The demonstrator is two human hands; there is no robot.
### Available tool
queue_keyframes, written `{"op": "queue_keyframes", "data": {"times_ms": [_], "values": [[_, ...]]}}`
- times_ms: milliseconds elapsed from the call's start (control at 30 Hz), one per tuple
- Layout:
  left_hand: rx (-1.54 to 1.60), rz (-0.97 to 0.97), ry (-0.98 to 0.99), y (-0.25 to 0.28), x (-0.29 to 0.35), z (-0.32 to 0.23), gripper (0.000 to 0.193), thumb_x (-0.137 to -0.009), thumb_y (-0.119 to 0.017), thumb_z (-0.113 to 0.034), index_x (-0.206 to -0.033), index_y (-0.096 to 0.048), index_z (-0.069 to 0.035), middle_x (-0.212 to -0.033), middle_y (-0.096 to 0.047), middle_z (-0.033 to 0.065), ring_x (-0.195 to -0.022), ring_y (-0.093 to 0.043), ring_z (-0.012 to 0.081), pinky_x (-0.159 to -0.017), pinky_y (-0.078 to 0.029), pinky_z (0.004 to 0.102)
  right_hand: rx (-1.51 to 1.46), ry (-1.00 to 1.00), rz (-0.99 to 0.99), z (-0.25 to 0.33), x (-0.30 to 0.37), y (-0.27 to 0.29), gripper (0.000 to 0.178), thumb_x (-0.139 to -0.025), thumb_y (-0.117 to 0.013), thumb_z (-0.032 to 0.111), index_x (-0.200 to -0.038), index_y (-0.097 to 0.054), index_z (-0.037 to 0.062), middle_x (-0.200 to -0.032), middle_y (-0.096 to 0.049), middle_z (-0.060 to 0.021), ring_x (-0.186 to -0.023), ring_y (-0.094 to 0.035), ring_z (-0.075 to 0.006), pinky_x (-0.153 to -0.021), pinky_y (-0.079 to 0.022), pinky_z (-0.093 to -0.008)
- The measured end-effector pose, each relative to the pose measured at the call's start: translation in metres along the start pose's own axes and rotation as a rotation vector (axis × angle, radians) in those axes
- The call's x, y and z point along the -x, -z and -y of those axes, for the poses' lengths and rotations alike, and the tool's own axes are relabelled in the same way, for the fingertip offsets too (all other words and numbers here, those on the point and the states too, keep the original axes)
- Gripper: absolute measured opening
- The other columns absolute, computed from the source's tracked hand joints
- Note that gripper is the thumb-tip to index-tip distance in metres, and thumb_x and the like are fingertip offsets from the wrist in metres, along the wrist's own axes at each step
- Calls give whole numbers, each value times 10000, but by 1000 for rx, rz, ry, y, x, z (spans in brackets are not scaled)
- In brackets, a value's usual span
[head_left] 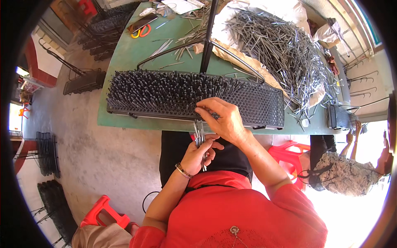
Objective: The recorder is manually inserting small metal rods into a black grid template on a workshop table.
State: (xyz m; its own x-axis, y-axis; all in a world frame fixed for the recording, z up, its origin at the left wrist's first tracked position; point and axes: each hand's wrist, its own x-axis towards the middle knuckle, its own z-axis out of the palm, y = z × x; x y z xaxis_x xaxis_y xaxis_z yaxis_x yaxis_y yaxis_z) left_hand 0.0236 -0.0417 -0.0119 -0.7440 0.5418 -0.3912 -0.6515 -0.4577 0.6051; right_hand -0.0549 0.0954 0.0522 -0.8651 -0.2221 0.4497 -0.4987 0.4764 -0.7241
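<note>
A green tabletop (128,53) supports a black perforated rack (260,103), its left portion filled with upright metal rods (153,93). In front of the rack, the left hand (199,153) grips a rod bundle (199,133). At the rack's front edge, the right hand (222,120) has fingertips drawn together; whether they hold a rod cannot be determined. A rod heap (281,49) lies behind the rack's right end.
</note>
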Motion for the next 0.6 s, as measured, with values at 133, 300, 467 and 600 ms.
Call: {"op": "queue_keyframes", "data": {"times_ms": [133,300,467,600], "values": [[-20,4,9,0,-1,0,274,-978,-466,-200,-1180,-544,-34,-931,-645,123,-548,-485,64,-400,-326,193,-5,-22,-19,-4,2,-2,143,-798,-685,31,-937,-660,10,-872,-664,-91,-724,-665,-192,-642,-538,-280],[-15,17,20,-1,0,-5,282,-978,-468,-204,-1189,-541,-31,-923,-644,118,-546,-451,55,-403,-318,190,-20,-33,-170,2,0,2,245,-791,-695,15,-1032,-651,11,-865,-679,-92,-733,-663,-170,-651,-533,-269],[7,60,37,-1,-4,-12,281,-975,-481,-216,-1190,-539,-44,-913,-642,114,-547,-422,50,-408,-317,188,31,72,-217,-6,-9,-3,282,-768,-708,6,-1043,-650,23,-853,-686,-77,-744,-651,-172,-681,-516,-273],[53,-106,18,-2,-5,-11,263,-969,-493,-231,-1156,-537,-51,-893,-640,116,-560,-460,58,-406,-334,191,108,114,-211,-10,-10,-8,286,-748,-723,26,-1027,-661,43,-832,-688,-44,-732,-623,-166,-714,-461,-283]]}}
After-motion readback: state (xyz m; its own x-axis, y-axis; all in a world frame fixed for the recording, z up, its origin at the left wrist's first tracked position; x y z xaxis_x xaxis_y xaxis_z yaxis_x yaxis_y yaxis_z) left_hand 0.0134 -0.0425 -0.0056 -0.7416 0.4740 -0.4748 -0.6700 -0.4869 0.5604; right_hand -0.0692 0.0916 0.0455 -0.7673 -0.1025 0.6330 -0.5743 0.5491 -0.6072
